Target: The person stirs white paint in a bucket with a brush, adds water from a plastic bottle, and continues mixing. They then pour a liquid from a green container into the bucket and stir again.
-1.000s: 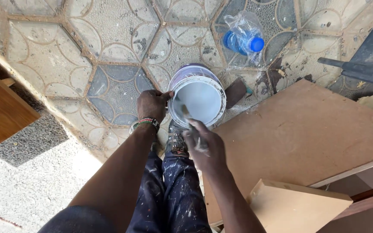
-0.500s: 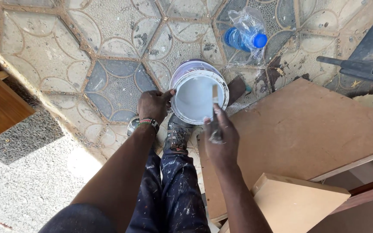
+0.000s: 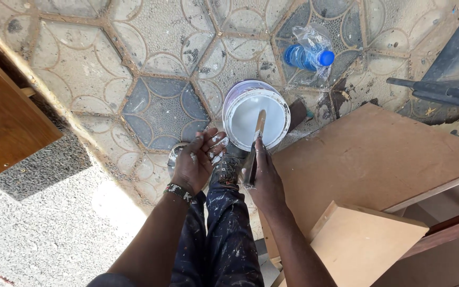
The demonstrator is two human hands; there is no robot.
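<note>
A white bucket [image 3: 240, 103] of white paint stands on the tiled floor in front of my feet. My right hand [image 3: 264, 178] grips a paint-smeared stick [image 3: 255, 144] whose far end reaches over the paint in the bucket. My left hand [image 3: 197, 159], flecked with white paint, hovers just left of the bucket with fingers spread and holds nothing. It does not touch the rim. A beaded band sits on my left wrist. Paint-spattered dark trousers and a shoe [image 3: 228, 169] show between my arms.
A blue-capped plastic bottle [image 3: 309, 56] in a clear bag lies beyond the bucket. Large brown boards [image 3: 378, 159] lie to the right, with a smaller board [image 3: 367, 244] nearer me. A wooden panel [image 3: 1, 117] stands at left. A dark metal piece [image 3: 442, 90] lies at far right.
My left hand has let go of the bucket rim and opened beside it. My right hand with the stick has moved nearer to me, lowering toward the bucket's near edge.
</note>
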